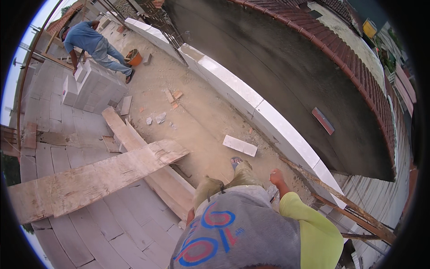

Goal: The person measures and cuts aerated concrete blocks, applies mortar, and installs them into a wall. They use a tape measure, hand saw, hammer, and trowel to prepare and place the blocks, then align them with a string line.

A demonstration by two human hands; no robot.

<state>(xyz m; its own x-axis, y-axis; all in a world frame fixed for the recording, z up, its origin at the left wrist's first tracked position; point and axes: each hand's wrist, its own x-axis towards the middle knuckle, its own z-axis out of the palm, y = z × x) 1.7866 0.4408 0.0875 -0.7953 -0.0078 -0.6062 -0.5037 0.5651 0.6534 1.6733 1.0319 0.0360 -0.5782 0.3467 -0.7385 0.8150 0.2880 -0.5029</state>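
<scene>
Left hand (191, 216) mostly behind shirt (242, 233)

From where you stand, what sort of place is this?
Most likely a building site on an upper floor or roof: a low wall of white blocks, loose wooden planks, and another person working at a block stack.

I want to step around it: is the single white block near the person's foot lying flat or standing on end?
Lying flat: the white block rests on its broad face on the sandy floor.
</scene>
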